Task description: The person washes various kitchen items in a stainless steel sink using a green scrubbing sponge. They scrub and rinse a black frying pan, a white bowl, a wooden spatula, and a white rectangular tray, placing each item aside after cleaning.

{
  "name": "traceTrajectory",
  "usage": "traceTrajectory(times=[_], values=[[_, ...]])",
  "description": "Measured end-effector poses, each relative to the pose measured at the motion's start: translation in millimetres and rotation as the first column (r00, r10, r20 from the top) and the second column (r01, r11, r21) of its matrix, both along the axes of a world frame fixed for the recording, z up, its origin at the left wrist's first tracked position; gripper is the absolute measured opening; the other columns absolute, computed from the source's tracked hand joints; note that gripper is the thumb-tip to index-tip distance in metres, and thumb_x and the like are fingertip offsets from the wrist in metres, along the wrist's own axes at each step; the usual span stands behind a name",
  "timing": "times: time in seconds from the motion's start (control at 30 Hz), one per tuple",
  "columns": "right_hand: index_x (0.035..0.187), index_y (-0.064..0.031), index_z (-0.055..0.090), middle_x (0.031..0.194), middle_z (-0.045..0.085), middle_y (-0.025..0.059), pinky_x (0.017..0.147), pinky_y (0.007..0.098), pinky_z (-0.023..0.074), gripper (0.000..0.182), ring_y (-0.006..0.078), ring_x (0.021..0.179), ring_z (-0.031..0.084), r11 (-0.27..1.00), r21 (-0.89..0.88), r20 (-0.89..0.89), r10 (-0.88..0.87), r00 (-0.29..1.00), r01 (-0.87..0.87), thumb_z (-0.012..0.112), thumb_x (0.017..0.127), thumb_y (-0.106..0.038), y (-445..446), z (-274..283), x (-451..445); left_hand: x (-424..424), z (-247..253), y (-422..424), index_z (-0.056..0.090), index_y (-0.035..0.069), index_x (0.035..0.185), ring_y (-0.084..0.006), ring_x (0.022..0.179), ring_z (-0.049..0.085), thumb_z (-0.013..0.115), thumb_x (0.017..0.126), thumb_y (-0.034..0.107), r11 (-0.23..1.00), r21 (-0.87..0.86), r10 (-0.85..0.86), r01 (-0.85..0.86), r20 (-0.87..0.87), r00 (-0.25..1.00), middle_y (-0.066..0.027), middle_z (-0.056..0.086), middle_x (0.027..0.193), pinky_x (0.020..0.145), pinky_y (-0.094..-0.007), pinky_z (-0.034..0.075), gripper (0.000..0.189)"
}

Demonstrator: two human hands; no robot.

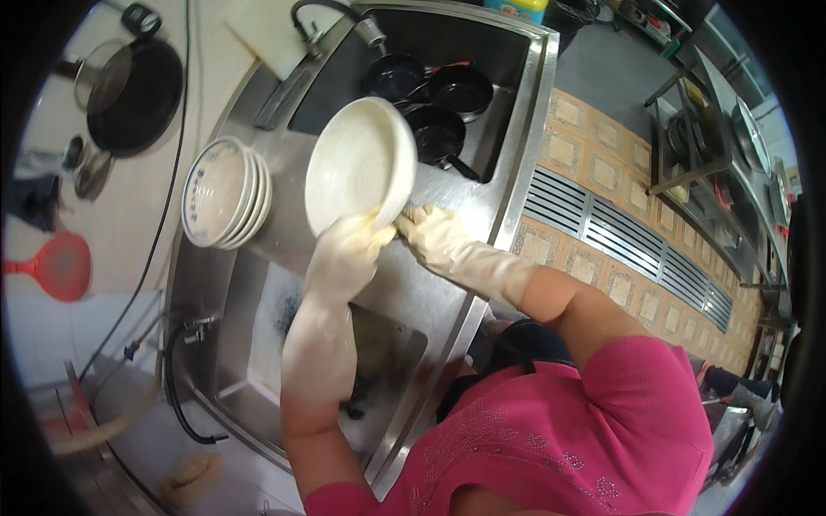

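Observation:
My left hand [355, 242], in a long cream rubber glove, grips the near rim of a large white bowl [361, 161]. The bowl is tilted, its inside facing the camera, above the steel counter between two sinks. Close by its outer side, my right hand [433, 232] in a matching glove has curled fingers near the rim; whether they hold the bowl or a small thing is hidden. Left of the bowl, several white bowls with blue patterns [219, 193] lie nested and tilted on their sides. Black frying pans [439, 135] sit in the far sink beyond the bowl.
A black faucet [371, 31] reaches over the far sink [510, 129]. The near sink [413, 348] lies below my left forearm, with a black hose tap [171, 387] beside it. A red strainer [61, 266] and a black pan [139, 100] hang on the wall. Steel shelving [697, 171] stands right, across the floor.

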State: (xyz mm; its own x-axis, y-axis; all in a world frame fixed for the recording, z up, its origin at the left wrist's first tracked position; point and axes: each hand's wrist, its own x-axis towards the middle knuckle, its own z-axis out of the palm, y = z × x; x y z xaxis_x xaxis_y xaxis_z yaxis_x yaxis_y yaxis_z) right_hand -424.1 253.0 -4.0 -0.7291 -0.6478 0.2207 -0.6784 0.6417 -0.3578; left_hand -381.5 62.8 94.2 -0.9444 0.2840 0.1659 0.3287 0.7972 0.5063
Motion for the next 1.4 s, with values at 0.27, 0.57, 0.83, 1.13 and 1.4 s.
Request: traceTrajectory(times=[0.27, 0.57, 0.83, 1.13, 1.4], values=[[0.109, -0.0118, 0.068, 0.102, 0.067, 0.0080, 0.073, 0.0399, 0.0541, 0.027, 0.0289, 0.093, 0.066, 0.997, -0.076, -0.046, 0.023, 0.999, -0.026, 0.058, 0.085, -0.016, 21, -54, -3, -208, -76, 142, 0.069, -0.001, 0.109, -0.0372, 0.099, 0.065, 0.068, 0.090, 0.025, 0.994, 0.048, -0.111, 0.102, 0.304, 0.946, -0.0241, 0.069, 0.104, 0.088, -0.0412, 0.050, 0.033], [0.117, -0.0066, 0.065, 0.099, 0.067, 0.0128, 0.079, 0.0361, 0.0543, 0.027, 0.0277, 0.091, 0.067, 0.931, -0.191, 0.533, -0.168, 0.829, 0.311, 0.059, 0.091, -0.013, 12, -64, -12, -278, -168, 218, 0.071, 0.004, 0.111, -0.0360, 0.104, 0.066, 0.060, 0.088, 0.007, 0.991, 0.100, 0.017, -0.093, 0.585, 0.811, -0.0248, 0.070, 0.108, 0.094, -0.0396, 0.049, 0.026], [0.114, -0.0047, 0.067, 0.093, 0.067, 0.0133, 0.075, 0.0378, 0.0538, 0.028, 0.0290, 0.085, 0.066, 0.997, -0.081, 0.333, 0.011, 0.943, 0.017, 0.060, 0.088, -0.005, 15, -77, -25, -245, -122, 203, 0.068, 0.005, 0.122, -0.0373, 0.108, 0.066, 0.062, 0.086, 0.008, 0.940, 0.339, -0.083, -0.031, 0.317, 0.945, -0.0226, 0.070, 0.113, 0.093, -0.0441, 0.052, 0.037], [0.113, -0.0070, 0.071, 0.094, 0.068, 0.0128, 0.074, 0.0403, 0.0545, 0.029, 0.0307, 0.081, 0.065, 0.991, -0.065, -0.033, 0.119, 0.992, -0.121, 0.065, 0.085, -0.002, -17, -31, -15, -6, -85, -18, 0.064, 0.004, 0.127, -0.0329, 0.107, 0.065, 0.064, 0.091, 0.016, 0.617, 0.572, 0.672, -0.540, -0.025, 0.741, -0.0178, 0.068, 0.118, 0.096, -0.0420, 0.051, 0.038], [0.118, -0.0158, 0.071, 0.109, 0.070, 0.0073, 0.083, 0.0391, 0.0561, 0.037, 0.0298, 0.093, 0.067, 0.929, -0.083, -0.143, 0.348, 0.926, -0.362, 0.064, 0.084, -0.003, -135, -28, 31, 342, -214, -185, 0.046, -0.003, 0.144, -0.0395, 0.132, 0.052, 0.064, 0.095, 0.025, -0.267, -0.107, 0.897, -0.958, 0.336, -0.287, -0.0269, 0.053, 0.143, 0.113, -0.0428, 0.039, 0.059]])
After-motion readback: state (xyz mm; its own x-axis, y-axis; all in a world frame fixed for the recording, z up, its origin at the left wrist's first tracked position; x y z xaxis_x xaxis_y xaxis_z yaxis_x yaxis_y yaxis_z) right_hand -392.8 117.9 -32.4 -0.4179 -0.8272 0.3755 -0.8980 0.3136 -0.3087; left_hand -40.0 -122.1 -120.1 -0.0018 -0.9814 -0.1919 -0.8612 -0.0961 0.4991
